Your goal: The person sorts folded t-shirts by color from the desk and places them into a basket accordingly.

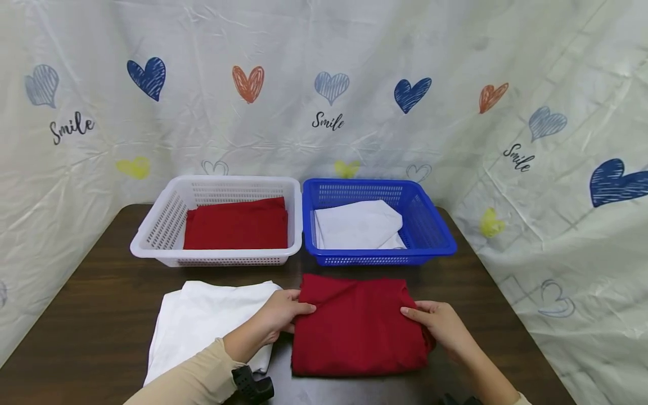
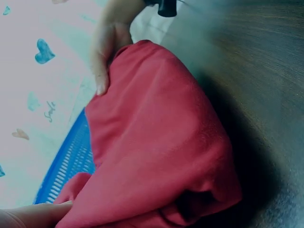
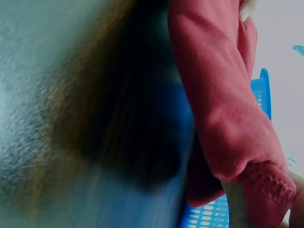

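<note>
A folded red cloth (image 1: pixel 359 329) is held between both hands, in front of the blue basket. My left hand (image 1: pixel 285 312) pinches its left edge, thumb on top and fingers underneath. On the opposite side, my right hand (image 1: pixel 439 322) grips the right edge the same way. The left wrist view shows the red fabric (image 2: pixel 156 128) bulging, with a dark gap between its layers at the lower end. A gathered, stitched edge of the red fabric (image 3: pixel 270 183) shows beside the right hand in the right wrist view. Under the left forearm lies a folded white cloth (image 1: pixel 202 315).
Behind, a white basket (image 1: pixel 223 261) holds folded red cloth (image 1: pixel 235 228). To its right, a blue basket (image 1: pixel 379 260) contains folded white cloth (image 1: pixel 356 225). Both stand on a dark wooden table (image 1: pixel 76 326) against a printed curtain (image 1: pixel 283 140).
</note>
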`<state>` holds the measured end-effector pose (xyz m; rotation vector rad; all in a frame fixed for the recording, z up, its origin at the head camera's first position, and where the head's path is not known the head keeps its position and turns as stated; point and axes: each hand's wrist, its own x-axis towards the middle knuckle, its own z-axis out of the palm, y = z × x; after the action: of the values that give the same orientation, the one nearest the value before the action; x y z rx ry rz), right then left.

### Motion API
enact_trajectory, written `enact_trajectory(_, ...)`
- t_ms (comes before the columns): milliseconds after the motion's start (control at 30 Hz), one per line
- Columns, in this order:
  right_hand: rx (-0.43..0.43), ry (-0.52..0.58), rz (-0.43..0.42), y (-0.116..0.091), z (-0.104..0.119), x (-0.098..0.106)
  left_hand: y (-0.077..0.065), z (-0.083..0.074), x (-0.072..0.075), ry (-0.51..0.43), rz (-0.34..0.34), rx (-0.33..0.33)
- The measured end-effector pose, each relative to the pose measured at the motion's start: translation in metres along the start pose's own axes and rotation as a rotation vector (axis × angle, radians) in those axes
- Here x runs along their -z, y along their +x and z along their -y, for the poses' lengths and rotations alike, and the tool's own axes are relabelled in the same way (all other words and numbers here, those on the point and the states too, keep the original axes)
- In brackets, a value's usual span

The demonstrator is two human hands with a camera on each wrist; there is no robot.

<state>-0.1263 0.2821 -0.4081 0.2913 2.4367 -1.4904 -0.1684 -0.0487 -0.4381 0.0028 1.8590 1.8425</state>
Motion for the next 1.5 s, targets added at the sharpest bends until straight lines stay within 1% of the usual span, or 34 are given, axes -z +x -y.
enact_trajectory(100, 0.019, -0.019, 0.004, -0.004, 0.005, -0.001, -0.004, -0.002, 0.003, -0.01, -0.012, -0.006)
enact_trajectory(200, 0.027, 0.003, 0.028, -0.008, 0.014, 0.0, -0.01, -0.007, 0.007, -0.017, -0.02, -0.007)
enact_trajectory(333, 0.052, 0.01, 0.038, -0.013, 0.028, 0.001, -0.016, -0.016, 0.014, -0.005, -0.023, -0.024)
enact_trajectory(400, 0.073, -0.006, 0.037, -0.016, 0.034, 0.002, -0.02, -0.021, 0.018, 0.0, -0.016, -0.039)
enact_trajectory(500, 0.062, -0.025, 0.014, -0.018, 0.043, 0.002, -0.026, -0.028, 0.024, -0.001, 0.003, -0.059)
enact_trajectory(600, 0.048, -0.049, -0.01, -0.017, 0.05, 0.0, -0.032, -0.034, 0.03, -0.012, 0.012, -0.059)
enact_trajectory(700, 0.054, -0.061, -0.015, -0.016, 0.057, -0.001, -0.036, -0.04, 0.036, -0.01, 0.0, -0.05)
enact_trajectory(800, 0.07, -0.054, 0.003, -0.015, 0.066, -0.003, -0.04, -0.046, 0.043, -0.004, -0.014, -0.043)
enact_trajectory(867, 0.092, -0.067, 0.02, -0.013, 0.072, -0.003, -0.044, -0.052, 0.049, -0.003, -0.012, -0.04)
enact_trajectory(1033, 0.173, -0.15, 0.049, -0.006, 0.088, -0.002, -0.051, -0.066, 0.062, -0.001, -0.009, -0.038)
enact_trajectory(1167, 0.215, -0.181, 0.068, -0.005, 0.099, -0.002, -0.055, -0.075, 0.069, 0.01, -0.015, -0.042)
enact_trajectory(1333, 0.235, -0.18, 0.095, -0.002, 0.11, -0.006, -0.061, -0.084, 0.078, 0.03, -0.029, -0.037)
enact_trajectory(1500, 0.239, -0.161, 0.123, 0.007, 0.122, -0.012, -0.064, -0.092, 0.088, 0.045, -0.045, -0.042)
